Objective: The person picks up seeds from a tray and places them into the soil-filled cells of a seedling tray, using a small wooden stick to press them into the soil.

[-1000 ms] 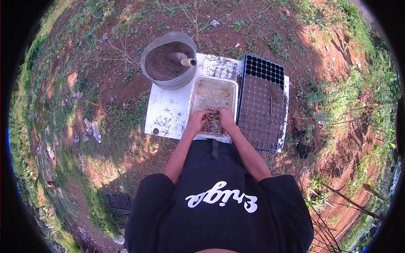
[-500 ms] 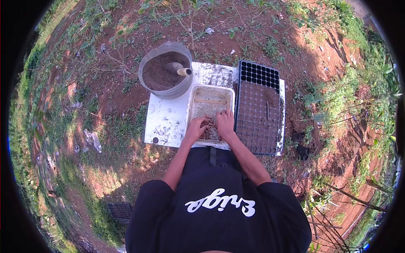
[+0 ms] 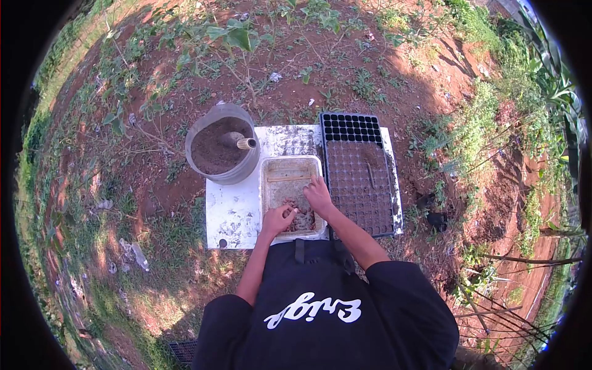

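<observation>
A shallow cream plastic tray [image 3: 263, 185] lies before me with small reddish-brown bits [image 3: 300, 223] in its near part. My left hand [image 3: 279, 220] is over the tray's near left side, thumb and fingers curled together; whatever is between them is too small to make out. Toward the right rim, my right hand [image 3: 317, 197] is above the tray with its fingertips drawn together, and what they hold is hidden. A thin wooden stick [image 3: 290, 179] lies across the far part of the tray. Immediately right is a black seedling tray [image 3: 361, 185], most cells filled with brown soil.
A grey bucket [image 3: 245, 168] of dark soil stands at the far left of the white board [image 3: 231, 216], with a wooden-handled scoop [image 3: 245, 143] in it. A dark twig [image 3: 370, 176] lies on the seedling tray. Another cell tray [image 3: 184, 351] rests on the ground at lower left.
My hands have moved apart: the right one shifted farther up the tray toward its right rim, its fingers gathered. The left stays by the reddish bits. The whole view has tilted upward.
</observation>
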Demonstrator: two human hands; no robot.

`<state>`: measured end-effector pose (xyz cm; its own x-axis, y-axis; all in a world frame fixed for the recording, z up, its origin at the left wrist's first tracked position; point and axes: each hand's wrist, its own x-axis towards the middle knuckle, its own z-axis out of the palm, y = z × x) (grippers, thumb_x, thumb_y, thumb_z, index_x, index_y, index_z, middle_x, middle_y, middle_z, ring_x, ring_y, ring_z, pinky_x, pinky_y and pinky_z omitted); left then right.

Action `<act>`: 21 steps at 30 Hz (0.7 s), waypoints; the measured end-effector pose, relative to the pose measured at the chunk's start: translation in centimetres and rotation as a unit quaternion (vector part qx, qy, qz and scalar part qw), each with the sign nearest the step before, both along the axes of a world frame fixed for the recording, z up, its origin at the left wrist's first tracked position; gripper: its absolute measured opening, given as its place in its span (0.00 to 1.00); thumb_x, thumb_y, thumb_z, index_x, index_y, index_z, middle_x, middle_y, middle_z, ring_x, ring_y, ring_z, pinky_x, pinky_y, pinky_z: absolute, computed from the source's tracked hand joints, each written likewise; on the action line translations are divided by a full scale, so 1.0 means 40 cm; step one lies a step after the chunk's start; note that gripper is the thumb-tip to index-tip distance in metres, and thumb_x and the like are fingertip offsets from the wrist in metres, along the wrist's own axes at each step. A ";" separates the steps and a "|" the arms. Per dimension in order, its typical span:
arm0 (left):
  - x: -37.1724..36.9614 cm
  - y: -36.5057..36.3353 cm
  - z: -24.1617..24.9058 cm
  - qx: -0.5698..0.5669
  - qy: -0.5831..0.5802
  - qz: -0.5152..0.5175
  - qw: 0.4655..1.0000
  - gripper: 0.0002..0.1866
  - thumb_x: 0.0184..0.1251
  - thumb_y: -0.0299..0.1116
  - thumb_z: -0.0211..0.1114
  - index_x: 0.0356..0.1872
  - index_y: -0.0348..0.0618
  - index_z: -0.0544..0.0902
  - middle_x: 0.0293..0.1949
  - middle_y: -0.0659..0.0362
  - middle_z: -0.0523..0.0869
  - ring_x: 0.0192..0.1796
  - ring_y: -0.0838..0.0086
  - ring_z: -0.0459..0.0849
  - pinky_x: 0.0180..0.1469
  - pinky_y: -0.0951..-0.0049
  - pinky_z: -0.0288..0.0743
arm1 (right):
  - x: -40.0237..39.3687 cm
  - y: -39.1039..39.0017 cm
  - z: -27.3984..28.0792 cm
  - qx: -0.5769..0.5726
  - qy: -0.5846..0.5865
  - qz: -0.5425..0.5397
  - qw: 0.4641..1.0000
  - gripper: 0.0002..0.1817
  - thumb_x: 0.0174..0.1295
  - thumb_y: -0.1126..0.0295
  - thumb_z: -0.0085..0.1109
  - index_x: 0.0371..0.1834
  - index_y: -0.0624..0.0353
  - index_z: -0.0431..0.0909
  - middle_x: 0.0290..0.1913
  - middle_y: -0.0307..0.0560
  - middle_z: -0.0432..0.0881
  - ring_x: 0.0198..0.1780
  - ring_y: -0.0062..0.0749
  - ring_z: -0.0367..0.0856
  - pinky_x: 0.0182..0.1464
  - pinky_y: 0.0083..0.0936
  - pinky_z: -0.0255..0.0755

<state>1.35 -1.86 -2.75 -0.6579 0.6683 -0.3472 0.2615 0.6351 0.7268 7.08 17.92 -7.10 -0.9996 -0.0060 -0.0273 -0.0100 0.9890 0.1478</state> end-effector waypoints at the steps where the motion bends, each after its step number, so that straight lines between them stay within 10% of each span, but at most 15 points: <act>1: 0.003 0.000 0.006 0.025 0.007 0.005 1.000 0.19 0.66 0.53 0.65 0.37 0.47 0.88 0.19 0.54 0.84 0.26 0.60 0.86 0.33 0.61 0.77 | -0.002 -0.005 0.006 -0.012 0.036 -0.008 0.999 0.05 0.55 0.68 0.60 0.29 0.52 0.85 0.37 0.46 0.86 0.62 0.45 0.71 0.62 0.40 0.59; 10: -0.002 -0.014 -0.050 0.302 -0.157 0.111 0.934 0.15 0.62 0.27 0.74 0.50 0.39 0.85 0.38 0.64 0.88 0.38 0.83 0.83 0.42 0.81 0.78 | 0.061 -0.100 0.148 -0.470 0.126 -0.210 0.848 0.10 0.52 0.68 0.74 0.38 0.55 0.89 0.35 0.47 0.89 0.39 0.38 0.82 0.46 0.34 0.74; 12: 0.004 -0.012 -0.050 0.331 -0.204 0.119 0.913 0.16 0.61 0.26 0.75 0.50 0.39 0.85 0.38 0.63 0.88 0.38 0.82 0.83 0.42 0.80 0.78 | 0.070 -0.113 0.168 -0.691 0.057 -0.281 0.663 0.10 0.55 0.70 0.74 0.39 0.60 0.88 0.34 0.43 0.88 0.40 0.26 0.84 0.42 0.22 0.75; 21: 0.002 -0.011 -0.012 0.333 -0.233 0.110 0.907 0.11 0.63 0.26 0.74 0.44 0.35 0.87 0.38 0.60 0.88 0.40 0.81 0.84 0.44 0.81 0.77 | 0.114 -0.105 0.128 -0.834 -0.001 -0.309 0.458 0.10 0.62 0.70 0.72 0.40 0.65 0.85 0.37 0.40 0.86 0.39 0.17 0.80 0.42 0.16 0.72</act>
<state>1.43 -2.31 -3.22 -0.6868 0.7019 -0.1887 -0.2517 0.0138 0.9677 11.63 13.73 -1.99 -0.8245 0.2643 -0.5003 0.3487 -0.4590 -0.8171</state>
